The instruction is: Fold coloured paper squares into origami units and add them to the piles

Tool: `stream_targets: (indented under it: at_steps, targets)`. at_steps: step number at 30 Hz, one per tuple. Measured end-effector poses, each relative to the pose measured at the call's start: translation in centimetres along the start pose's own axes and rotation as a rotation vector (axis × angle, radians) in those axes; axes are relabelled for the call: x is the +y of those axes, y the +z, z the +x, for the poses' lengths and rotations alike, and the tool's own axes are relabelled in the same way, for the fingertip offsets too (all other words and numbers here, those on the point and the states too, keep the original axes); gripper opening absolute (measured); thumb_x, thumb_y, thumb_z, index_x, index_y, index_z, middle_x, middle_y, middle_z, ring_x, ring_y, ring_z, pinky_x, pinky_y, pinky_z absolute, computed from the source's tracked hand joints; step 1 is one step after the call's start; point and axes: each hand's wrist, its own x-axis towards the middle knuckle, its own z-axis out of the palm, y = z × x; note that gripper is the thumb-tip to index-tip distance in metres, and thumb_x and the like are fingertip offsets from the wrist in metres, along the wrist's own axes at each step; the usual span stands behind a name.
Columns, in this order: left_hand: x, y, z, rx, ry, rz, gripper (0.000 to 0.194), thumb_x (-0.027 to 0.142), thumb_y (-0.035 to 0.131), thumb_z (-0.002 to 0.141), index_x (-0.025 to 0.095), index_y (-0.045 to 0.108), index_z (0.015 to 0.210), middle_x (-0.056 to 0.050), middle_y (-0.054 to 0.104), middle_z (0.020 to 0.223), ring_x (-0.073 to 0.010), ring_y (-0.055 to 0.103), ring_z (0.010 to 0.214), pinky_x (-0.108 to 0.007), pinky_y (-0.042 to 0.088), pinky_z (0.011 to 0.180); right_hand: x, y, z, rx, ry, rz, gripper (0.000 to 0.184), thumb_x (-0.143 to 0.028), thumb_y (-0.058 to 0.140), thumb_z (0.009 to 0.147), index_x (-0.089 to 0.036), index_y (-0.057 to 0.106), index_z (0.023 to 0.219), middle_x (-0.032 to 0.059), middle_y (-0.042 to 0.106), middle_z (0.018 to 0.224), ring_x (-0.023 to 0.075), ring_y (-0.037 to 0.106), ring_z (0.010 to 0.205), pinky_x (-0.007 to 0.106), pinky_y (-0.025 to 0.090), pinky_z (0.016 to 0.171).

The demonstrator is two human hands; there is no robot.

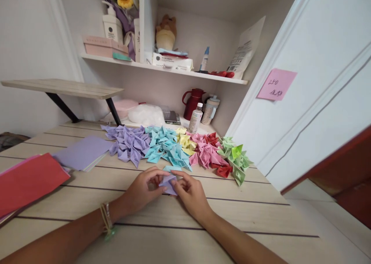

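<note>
Between my two hands is a small folded piece of purple paper (168, 183), pointed at the top edges. My left hand (149, 186) pinches its left side with thumb and fingers. On the right side, my right hand (188, 188) grips it the same way, thumb on the near face. Just beyond the fingertips lies a light-blue folded paper (172, 168). Farther back, heaps of folded paper pieces sit in a row: purple (130, 142), blue (166, 144), yellow (185, 141), pink with some red (205, 152), and green (236, 155).
Purple paper sheets (82, 152) and red sheets (29, 183) lie stacked at the left. A clear bottle (196, 119), a red jug (193, 101) and a tumbler (211, 110) stand behind the heaps. A small raised stand (63, 87) is at the back left, below a loaded shelf (203, 75).
</note>
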Motion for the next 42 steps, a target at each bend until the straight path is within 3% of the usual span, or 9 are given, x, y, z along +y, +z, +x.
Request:
stream_targets:
  at_steps: [4,10,12,16,23,29,32,36,42]
  targets:
    - [-0.5,0.0,-0.2,0.017,0.005,-0.063,0.032,0.021,0.063,0.074,0.017,0.058,0.105,0.0,0.057,0.075,-0.0129,0.057,0.069,-0.026,0.048,0.068,0.1,-0.2,0.2,-0.066,0.051,0.228,0.036,-0.039,0.059,0.077,-0.019,0.06,0.107,-0.003,0.06,0.058,0.0139,0.059,0.052,0.027,0.05,0.057]
    - [-0.7,-0.5,0.2,0.053,0.037,0.005,0.02,0.027,0.063,0.076,0.019,0.069,0.093,-0.005,0.06,0.086,-0.015,0.058,0.077,-0.027,0.048,0.071,0.0,-0.4,0.2,-0.095,0.051,0.31,0.046,-0.036,0.061,0.076,-0.021,0.053,0.119,-0.0048,0.059,0.054,0.0143,0.061,0.051,0.027,0.05,0.056]
    - [-0.4,-0.5,0.0,0.018,-0.017,0.042,0.023,0.031,0.06,0.079,0.019,0.071,0.095,-0.003,0.061,0.076,-0.0139,0.057,0.069,-0.024,0.047,0.063,0.1,-0.4,0.1,-0.107,0.036,0.297,0.048,-0.036,0.061,0.077,-0.021,0.053,0.122,-0.0029,0.063,0.059,0.0141,0.061,0.054,0.028,0.05,0.059]
    - [-0.3,-0.4,-0.3,-0.065,-0.146,-0.052,0.031,0.036,0.052,0.083,0.017,0.068,0.102,0.0,0.06,0.059,-0.0114,0.053,0.052,-0.021,0.044,0.05,0.3,-0.4,0.1,-0.063,0.013,0.225,0.034,-0.038,0.062,0.077,-0.019,0.067,0.105,0.0003,0.065,0.066,0.0131,0.058,0.058,0.026,0.048,0.059]
    - [0.1,-0.3,0.0,-0.016,-0.082,-0.107,0.02,0.03,0.055,0.082,0.015,0.065,0.074,-0.002,0.064,0.073,-0.0129,0.058,0.068,-0.021,0.046,0.062,0.3,-0.6,0.4,-0.116,-0.078,0.158,0.021,-0.038,0.064,0.076,-0.019,0.072,0.08,0.0056,0.066,0.089,0.018,0.059,0.082,0.028,0.048,0.071]
    - [0.0,-0.2,-0.3,0.017,-0.119,-0.2,0.014,0.028,0.057,0.082,0.018,0.058,0.091,-0.001,0.066,0.075,-0.0125,0.06,0.068,-0.021,0.045,0.061,0.8,0.0,0.3,-0.075,0.031,0.395,0.024,-0.037,0.068,0.073,-0.021,0.057,0.087,-0.0037,0.061,0.064,0.011,0.057,0.057,0.023,0.049,0.056]
    - [-0.1,-0.1,-0.3,-0.037,-0.12,-0.196,0.018,0.026,0.061,0.079,0.017,0.061,0.094,-0.006,0.069,0.09,-0.0164,0.063,0.082,-0.025,0.048,0.072,0.9,0.0,0.4,-0.047,0.064,0.403,0.025,-0.038,0.071,0.07,-0.019,0.059,0.081,-0.0015,0.062,0.07,0.012,0.059,0.062,0.024,0.05,0.058]
    - [-0.3,-0.1,-0.2,-0.061,-0.118,-0.24,0.035,0.024,0.071,0.07,0.017,0.06,0.103,-0.008,0.068,0.101,-0.0211,0.063,0.092,-0.031,0.049,0.08,0.7,-0.1,0.3,-0.063,0.076,0.33,0.038,-0.032,0.078,0.06,-0.019,0.064,0.093,0.0023,0.067,0.08,0.0149,0.061,0.067,0.027,0.049,0.063]
    - [-0.9,-0.3,0.0,0.037,-0.129,-0.032,0.021,0.032,0.063,0.076,0.016,0.065,0.089,0.003,0.058,0.057,-0.011,0.055,0.054,-0.021,0.044,0.052,0.5,-0.3,0.1,-0.037,-0.003,0.021,0.022,-0.035,0.066,0.073,-0.016,0.072,0.082,0.0013,0.064,0.066,0.0113,0.052,0.056,0.022,0.042,0.052]
